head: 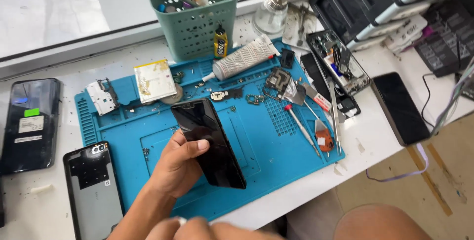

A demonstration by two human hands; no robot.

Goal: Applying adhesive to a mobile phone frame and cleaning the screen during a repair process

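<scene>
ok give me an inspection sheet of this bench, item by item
surface: white bench with a blue repair mat, specked with small screws and bits
job's things: black phone, screen dark, held tilted above the mat
clutter: screwdriver, glue tube, green basket of tools, phone back cover, opened phone frame, spare phones
grips: left hand closed around the phone's edge; right hand blurred at the bottom edge, grip unclear
cables: dark cable and a lilac strap at the right
surroundings: stacked trays, window ledge behind
</scene>
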